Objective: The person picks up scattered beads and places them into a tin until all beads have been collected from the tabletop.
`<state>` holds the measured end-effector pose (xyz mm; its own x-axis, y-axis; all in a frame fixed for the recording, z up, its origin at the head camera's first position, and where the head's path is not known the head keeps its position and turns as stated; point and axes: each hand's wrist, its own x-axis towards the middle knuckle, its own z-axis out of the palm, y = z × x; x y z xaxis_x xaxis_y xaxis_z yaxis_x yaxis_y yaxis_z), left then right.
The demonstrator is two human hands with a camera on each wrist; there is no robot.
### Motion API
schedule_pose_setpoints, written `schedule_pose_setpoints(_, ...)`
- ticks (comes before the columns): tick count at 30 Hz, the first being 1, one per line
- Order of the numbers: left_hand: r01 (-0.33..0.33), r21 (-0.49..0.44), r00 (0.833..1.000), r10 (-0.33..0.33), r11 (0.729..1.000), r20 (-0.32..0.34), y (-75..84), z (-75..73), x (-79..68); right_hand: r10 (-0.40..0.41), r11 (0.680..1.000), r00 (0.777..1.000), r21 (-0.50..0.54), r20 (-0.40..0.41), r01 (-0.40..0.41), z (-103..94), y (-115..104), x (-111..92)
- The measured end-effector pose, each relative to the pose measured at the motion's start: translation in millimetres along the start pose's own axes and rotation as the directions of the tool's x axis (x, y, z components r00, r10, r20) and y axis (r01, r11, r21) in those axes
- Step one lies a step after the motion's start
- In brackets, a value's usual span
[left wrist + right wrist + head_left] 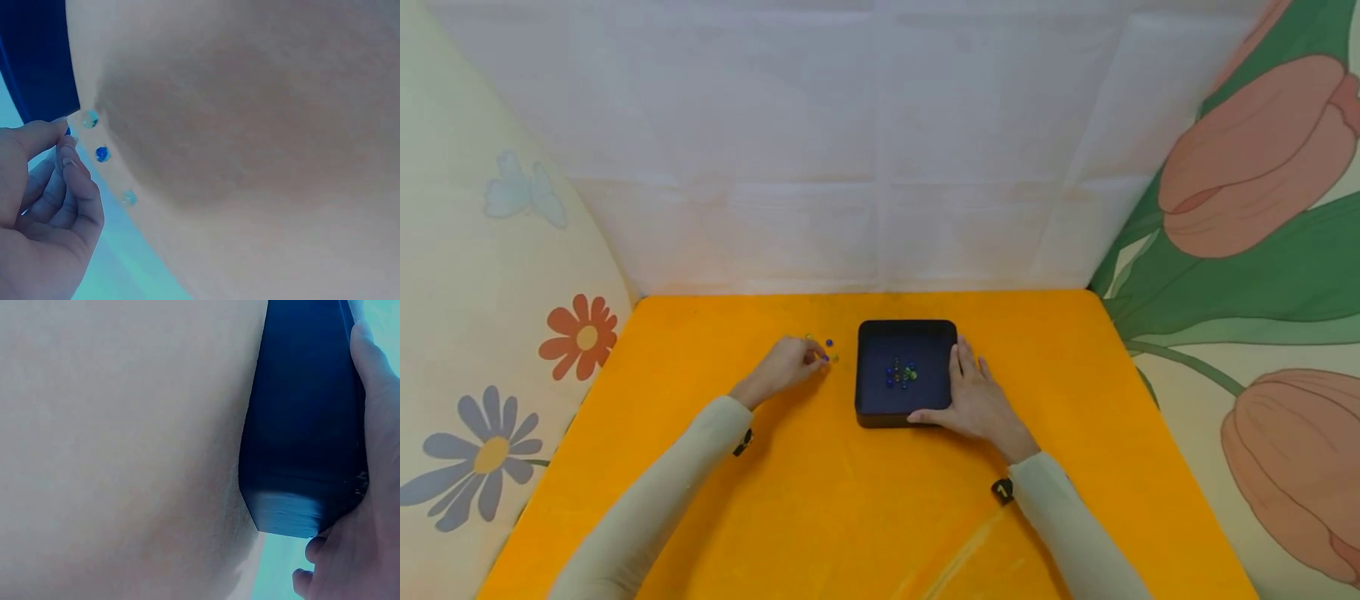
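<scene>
My left hand (784,364) pinches a small blue marble (68,131) between thumb and forefinger, left of the tray. Around its fingertips on the cloth lie another blue marble (829,342) and two clear yellowish-green ones, a nearer marble (836,358) and a farther marble (808,337). The square black tray (906,419) holds several blue and greenish marbles (901,375) in a loose cluster. My right hand (981,402) rests against the tray's near right corner, the thumb along the front rim and the extended fingers along the right side.
A yellow-orange cloth (850,517) covers the table. Behind it hangs a white creased sheet (872,150). Flower-printed panels stand at the left (490,275) and right (1247,275).
</scene>
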<state>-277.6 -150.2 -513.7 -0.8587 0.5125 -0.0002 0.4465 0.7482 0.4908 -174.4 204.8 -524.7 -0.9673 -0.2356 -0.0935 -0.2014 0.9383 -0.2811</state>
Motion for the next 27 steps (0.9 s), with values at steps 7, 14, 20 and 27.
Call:
schedule_pose_setpoints(7, -0.014, 0.010, 1.000, 0.014, 1.000, -0.006, 7.8, -4.7, 2.0, 0.004, 1.000, 1.000, -0.001, 0.003, -0.004, -1.0, -1.0, -0.2)
schedule_pose_setpoints(14, -0.042, -0.031, 0.999, 0.042, 0.999, -0.001, 21.5, -12.9, 3.0, 0.017, 1.000, 1.000, 0.026, -0.003, -0.017, -0.9, -2.1, -0.6)
schedule_pose_setpoints(20, -0.045, -0.048, 0.999, 0.045, 0.998, 0.008, 35.0, -19.8, 5.5, 0.023, 1.000, 1.000, 0.019, 0.011, -0.024, -0.7, -2.2, -0.4)
schedule_pose_setpoints(27, -0.039, -0.059, 0.999, 0.041, 0.998, 0.034, 48.0, -24.3, 12.6, 0.027, 0.999, 1.000, 0.033, 0.013, -0.027, -0.5, -2.8, -0.2)
